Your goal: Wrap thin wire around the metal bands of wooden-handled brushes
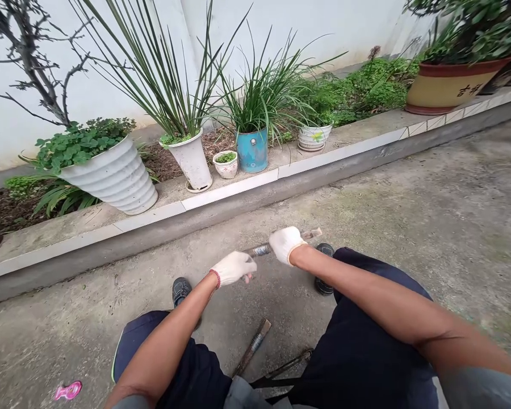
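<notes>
Both my hands wear white cotton gloves and hold one thin metal tool [262, 250] with a coiled spring section, out in front of my knees. My left hand [233, 267] grips its near end. My right hand [284, 244] is closed around the middle, and a flat rusty tip [313, 233] sticks out past it to the right. A second similar tool [252, 346] with a spring lies on the concrete between my legs, beside a dark thin bar [287, 365].
A raised tiled ledge [221, 196] runs across ahead, carrying a ribbed white pot [114, 179], a tall white pot [192, 162], a small white pot [226, 165], a blue pot [252, 150] and a large tan planter [449, 88]. A pink object [68, 390] lies on the concrete at left.
</notes>
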